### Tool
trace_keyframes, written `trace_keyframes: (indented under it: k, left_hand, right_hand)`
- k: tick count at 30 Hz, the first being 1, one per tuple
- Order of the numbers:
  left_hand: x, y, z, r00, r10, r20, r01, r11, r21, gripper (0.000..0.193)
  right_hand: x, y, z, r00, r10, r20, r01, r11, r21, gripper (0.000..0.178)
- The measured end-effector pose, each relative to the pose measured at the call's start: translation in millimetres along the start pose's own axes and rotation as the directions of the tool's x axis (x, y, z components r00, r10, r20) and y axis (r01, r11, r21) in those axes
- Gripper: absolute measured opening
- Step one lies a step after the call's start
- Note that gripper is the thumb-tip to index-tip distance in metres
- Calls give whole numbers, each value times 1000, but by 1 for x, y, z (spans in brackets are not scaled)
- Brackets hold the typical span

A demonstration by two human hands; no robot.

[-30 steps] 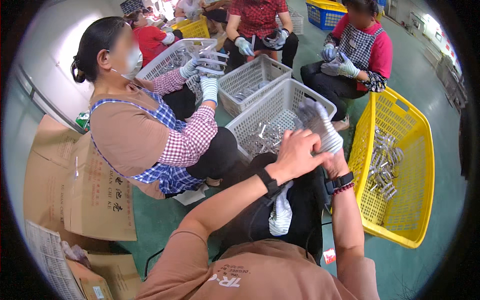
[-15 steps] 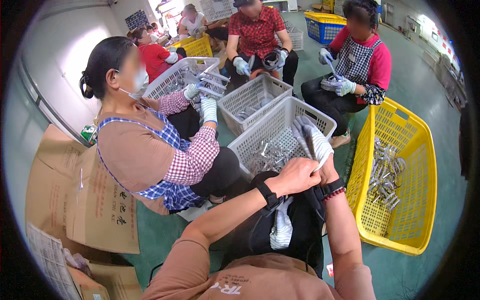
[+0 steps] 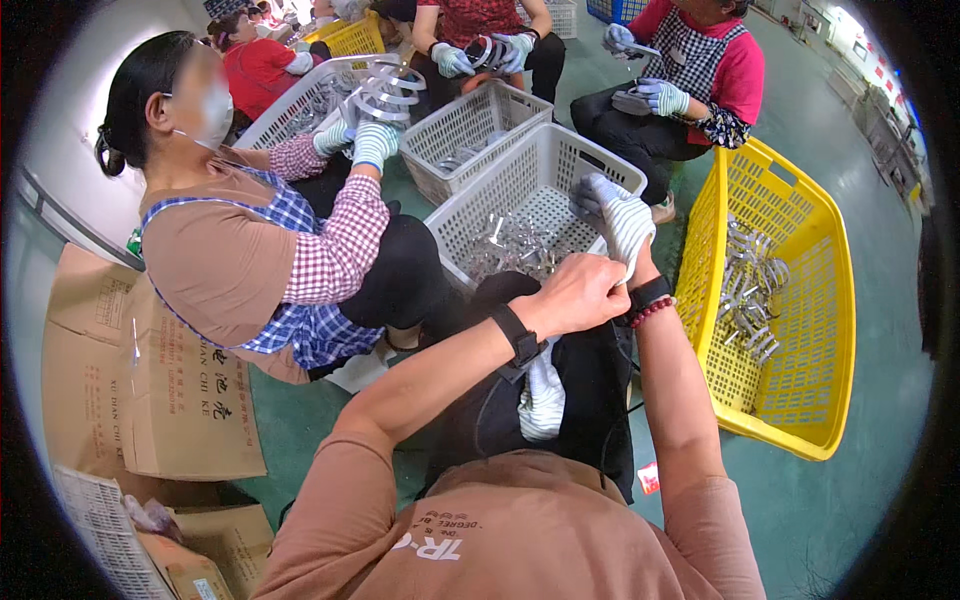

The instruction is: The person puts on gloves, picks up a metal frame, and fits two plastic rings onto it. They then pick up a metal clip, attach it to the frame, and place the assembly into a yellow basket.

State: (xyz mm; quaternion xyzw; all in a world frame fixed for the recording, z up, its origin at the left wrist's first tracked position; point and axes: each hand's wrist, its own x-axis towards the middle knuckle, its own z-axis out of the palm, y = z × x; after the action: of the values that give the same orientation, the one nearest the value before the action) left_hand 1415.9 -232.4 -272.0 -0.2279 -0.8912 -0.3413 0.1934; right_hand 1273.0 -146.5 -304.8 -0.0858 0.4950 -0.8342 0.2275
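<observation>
My bare left hand (image 3: 578, 297) pinches the cuff of a striped work glove (image 3: 628, 232) at my right wrist. That glove covers my right hand (image 3: 606, 208), whose grey-coated fingers stretch forward over the rim of a grey-white plastic basket (image 3: 455, 225). Nothing shows in the right hand. Shiny metal pieces (image 3: 510, 245) lie in the near part of that basket. A second striped glove (image 3: 542, 395) rests on my dark trousers, between my forearms.
To the right stands a yellow basket (image 3: 835, 330) with curved metal parts (image 3: 752, 285). A co-worker (image 3: 230, 250) on the left holds metal parts over another basket. Two more people sit beyond a smaller grey basket (image 3: 425, 165). Cardboard boxes (image 3: 190, 390) stand at the left.
The view has tilted down, so the surroundings sit higher in the picture. My left hand still grips the glove cuff, and the right fingers look more bent than before.
</observation>
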Motion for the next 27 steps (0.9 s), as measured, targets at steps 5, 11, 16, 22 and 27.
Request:
trace_keyframes:
  k: [5, 11, 16, 22, 27]
  left_hand:
    - [2, 3, -9, 993, -30, 110, 31, 999, -9, 21]
    - [18, 19, -20, 975, -56, -217, 72, 995, 67, 37]
    - [22, -8, -12, 969, -211, -125, 194, 971, -139, 25]
    - [1, -28, -4, 981, -144, -131, 135, 988, -74, 14]
    - [-9, -28, 3, 988, -142, 62, 126, 968, 216, 14]
  right_hand:
    - [-4, 12, -11, 896, -430, 114, 365, 564, -740, 72]
    - [-26, 18, -50, 919, 78, 386, 393, -236, -888, 61]
    - [-37, 16, -29, 845, -247, 474, 350, -415, -840, 43]
    - [-47, 27, -3, 920, 86, 383, 288, -811, -508, 58]
    - [-54, 79, -23, 903, 173, 394, 387, -729, -565, 57]
